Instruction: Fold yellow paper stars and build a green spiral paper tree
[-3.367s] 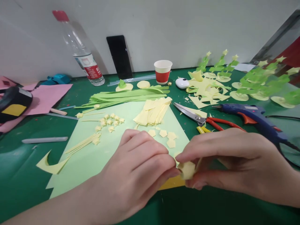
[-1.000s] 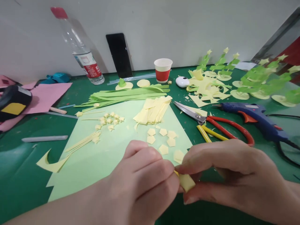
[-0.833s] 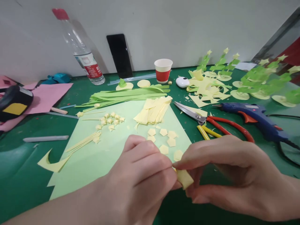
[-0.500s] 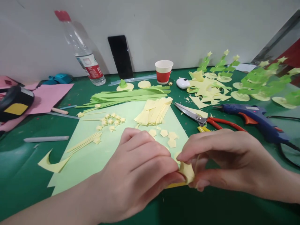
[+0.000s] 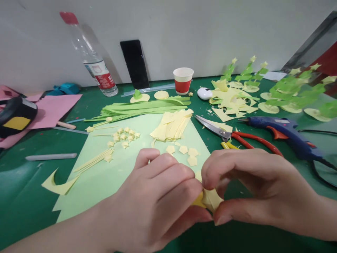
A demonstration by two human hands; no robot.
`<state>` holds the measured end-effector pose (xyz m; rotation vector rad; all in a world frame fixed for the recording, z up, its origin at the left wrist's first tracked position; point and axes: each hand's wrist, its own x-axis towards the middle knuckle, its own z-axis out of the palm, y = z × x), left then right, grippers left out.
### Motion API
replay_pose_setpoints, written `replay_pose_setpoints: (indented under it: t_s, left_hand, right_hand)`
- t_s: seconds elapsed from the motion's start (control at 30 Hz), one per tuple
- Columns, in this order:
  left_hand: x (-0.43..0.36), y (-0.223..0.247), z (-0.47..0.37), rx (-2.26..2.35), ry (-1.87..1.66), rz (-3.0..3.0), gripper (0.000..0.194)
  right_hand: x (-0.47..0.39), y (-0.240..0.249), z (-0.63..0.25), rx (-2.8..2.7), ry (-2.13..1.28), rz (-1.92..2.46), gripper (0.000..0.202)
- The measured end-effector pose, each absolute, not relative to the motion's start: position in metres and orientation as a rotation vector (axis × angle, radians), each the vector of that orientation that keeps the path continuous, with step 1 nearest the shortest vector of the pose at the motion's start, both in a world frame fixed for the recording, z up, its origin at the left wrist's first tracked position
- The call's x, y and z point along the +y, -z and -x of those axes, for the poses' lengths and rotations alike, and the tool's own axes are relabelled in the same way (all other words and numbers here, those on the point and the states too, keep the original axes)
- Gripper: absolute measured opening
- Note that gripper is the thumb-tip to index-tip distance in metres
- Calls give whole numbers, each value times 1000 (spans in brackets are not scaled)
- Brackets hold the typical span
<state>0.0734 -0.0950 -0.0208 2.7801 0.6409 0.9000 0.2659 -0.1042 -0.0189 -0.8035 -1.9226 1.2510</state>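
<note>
A pale yellow folded paper star is between my two hands near the front edge of the view. My right hand pinches it between thumb and fingertips from the right. My left hand is curled, with its thumb and forefinger closed at the star's left side. A deeper yellow piece shows behind the star, partly covered by my left fingers. Beyond my hands, several flat paper pentagons and a stack of pale yellow paper strips lie on a light green sheet.
Small paper stars lie left of the strips. Scissors and a blue glue gun rest at right, before yellow scraps and standing paper plants. A bottle, phone and paper cup line the wall.
The star has turned, and more of its face shows. My right fingers have shifted their pinch around it, and the right hand sits slightly lower. Things on the table stay put.
</note>
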Motion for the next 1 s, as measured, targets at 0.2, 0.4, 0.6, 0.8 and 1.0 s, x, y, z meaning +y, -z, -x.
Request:
replay_pose_setpoints:
  t_s: [0.2, 0.4, 0.6, 0.8, 1.0]
  left_hand:
    - [-96, 18, -72, 677, -811, -2846, 31]
    - [-96, 23, -72, 541, -767, -2787, 29]
    - [-100, 30, -74, 559, -867, -2698, 28]
    - [-95, 13, -71, 547, -785, -2560, 22]
    - [-92, 4, -71, 604, -626, -2594, 16]
  right_hand:
    - [-105, 15, -266, -2005, -1133, 838, 18]
    - [-108, 20, -265, -2019, -1117, 819, 17]
    - [-111, 25, -264, -1976, -1155, 861, 13]
    - [-99, 12, -270, -2015, -1331, 686, 6]
    - [-97, 20, -270, -1770, -1609, 798, 11]
